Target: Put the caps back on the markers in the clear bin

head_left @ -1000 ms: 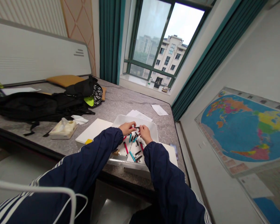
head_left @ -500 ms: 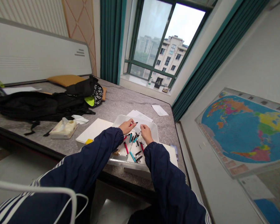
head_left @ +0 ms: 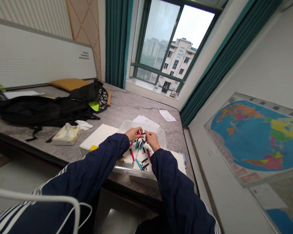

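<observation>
With our left hand [head_left: 133,134], we are pinching a slim red-and-black pen [head_left: 143,133] above the white tub [head_left: 162,138]; we are judging it light, stiff and slightly slippery, best held around its barrel. With our right hand [head_left: 152,139] we are gripping its black end, whereas half a second ago we were keeping that hand apart.

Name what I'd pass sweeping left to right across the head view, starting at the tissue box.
Tissue box, yellow item, left hand, slim dark piece, right hand, lone paper sheet, world map.
</observation>
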`<state>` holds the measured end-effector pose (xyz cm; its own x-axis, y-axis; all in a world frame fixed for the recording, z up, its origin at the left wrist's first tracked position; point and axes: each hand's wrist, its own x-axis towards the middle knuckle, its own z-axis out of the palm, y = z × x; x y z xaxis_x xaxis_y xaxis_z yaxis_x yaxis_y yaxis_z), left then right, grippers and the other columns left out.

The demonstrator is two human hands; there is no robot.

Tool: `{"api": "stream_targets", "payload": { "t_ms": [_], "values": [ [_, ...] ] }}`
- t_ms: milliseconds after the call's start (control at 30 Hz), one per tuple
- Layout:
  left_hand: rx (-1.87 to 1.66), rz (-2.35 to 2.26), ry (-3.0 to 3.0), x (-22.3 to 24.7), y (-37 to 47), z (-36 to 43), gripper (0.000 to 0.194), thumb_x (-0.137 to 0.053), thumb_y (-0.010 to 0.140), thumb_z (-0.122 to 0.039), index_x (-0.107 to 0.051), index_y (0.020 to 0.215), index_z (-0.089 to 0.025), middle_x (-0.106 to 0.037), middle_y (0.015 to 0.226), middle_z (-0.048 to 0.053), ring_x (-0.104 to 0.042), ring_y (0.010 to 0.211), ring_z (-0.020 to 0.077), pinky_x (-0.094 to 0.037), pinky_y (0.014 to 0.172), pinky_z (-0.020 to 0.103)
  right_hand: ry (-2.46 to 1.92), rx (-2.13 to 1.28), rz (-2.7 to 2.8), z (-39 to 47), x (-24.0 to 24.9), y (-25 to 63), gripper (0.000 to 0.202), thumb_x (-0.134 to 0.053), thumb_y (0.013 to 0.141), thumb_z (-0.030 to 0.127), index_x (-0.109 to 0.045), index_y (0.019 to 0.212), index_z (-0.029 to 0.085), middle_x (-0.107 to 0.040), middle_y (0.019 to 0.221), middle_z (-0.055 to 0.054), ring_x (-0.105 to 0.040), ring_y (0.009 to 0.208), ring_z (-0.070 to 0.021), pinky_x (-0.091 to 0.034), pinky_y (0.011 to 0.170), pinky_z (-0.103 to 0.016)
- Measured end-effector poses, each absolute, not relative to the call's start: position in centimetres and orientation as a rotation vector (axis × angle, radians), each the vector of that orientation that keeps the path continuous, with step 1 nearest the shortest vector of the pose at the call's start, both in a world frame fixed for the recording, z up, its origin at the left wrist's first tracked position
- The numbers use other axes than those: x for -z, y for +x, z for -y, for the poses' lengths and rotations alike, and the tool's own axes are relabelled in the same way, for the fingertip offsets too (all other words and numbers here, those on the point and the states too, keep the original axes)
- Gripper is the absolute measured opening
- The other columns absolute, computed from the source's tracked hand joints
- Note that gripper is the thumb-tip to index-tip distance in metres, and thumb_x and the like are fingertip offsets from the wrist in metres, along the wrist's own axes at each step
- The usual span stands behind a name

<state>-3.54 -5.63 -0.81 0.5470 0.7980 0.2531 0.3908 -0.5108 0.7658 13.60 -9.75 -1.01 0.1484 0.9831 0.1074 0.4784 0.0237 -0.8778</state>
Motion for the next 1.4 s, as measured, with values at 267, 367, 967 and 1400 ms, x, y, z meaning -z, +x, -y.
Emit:
{"api": "stream_targets", "payload": {
  "t_ms": [267, 367, 967, 1400],
  "values": [
    [-0.76, -0.976, 1.862, 0.9, -3.3, 5.6, 0.036, -0.074, 0.071, -0.049, -0.063, 0.079, -0.016, -0.072, 0.074, 0.004, -0.065, 0.055, 0.0138, -0.045, 0.051, 0.023, -1.603, -0.713, 1.351, 9.6, 0.9, 13.6, 0.05, -0.047, 0.084, 0.06, -0.054, 0.056, 0.02, -0.054, 0.046, 0.0, -0.053, 0.048, -0.0149, -0.04, 0.054, -0.026],
    [-0.678, -0.953, 1.888, 0.9, -3.4, 5.7, 0.036, -0.068, 0.077, -0.051, -0.068, 0.083, -0.015, -0.074, 0.081, 0.006, -0.066, 0.057, 0.0136, -0.046, 0.053, 0.023, -1.6, -0.721, 1.351, 9.5, 1.1, 13.7, 0.049, -0.046, 0.084, 0.059, -0.054, 0.056, 0.02, -0.055, 0.047, -0.001, -0.053, 0.049, -0.015, -0.04, 0.053, -0.026],
    [-0.685, -1.044, 2.064, 0.4, -3.2, 5.6, 0.056, -0.037, 0.09, -0.055, -0.071, 0.076, -0.014, -0.056, 0.054, 0.001, -0.049, 0.053, 0.0134, -0.036, 0.058, 0.026, -1.405, -1.011, 1.216, 10.1, 0.3, 12.7, 0.02, -0.047, 0.086, 0.041, -0.049, 0.08, 0.021, -0.053, 0.061, 0.005, -0.05, 0.046, -0.0108, -0.036, 0.038, -0.021],
    [-0.771, -0.875, 2.014, 0.7, -3.2, 6.6, 0.026, -0.059, 0.083, -0.042, -0.049, 0.095, -0.021, -0.059, 0.054, -0.007, -0.05, 0.049, 0.0114, -0.037, 0.058, 0.023, -1.433, -1.039, 1.204, 9.8, 0.8, 13.0, 0.049, -0.061, 0.073, 0.064, -0.043, 0.056, 0.021, -0.043, 0.044, 0.003, -0.043, 0.04, -0.0108, -0.032, 0.039, -0.024]
  ]
}}
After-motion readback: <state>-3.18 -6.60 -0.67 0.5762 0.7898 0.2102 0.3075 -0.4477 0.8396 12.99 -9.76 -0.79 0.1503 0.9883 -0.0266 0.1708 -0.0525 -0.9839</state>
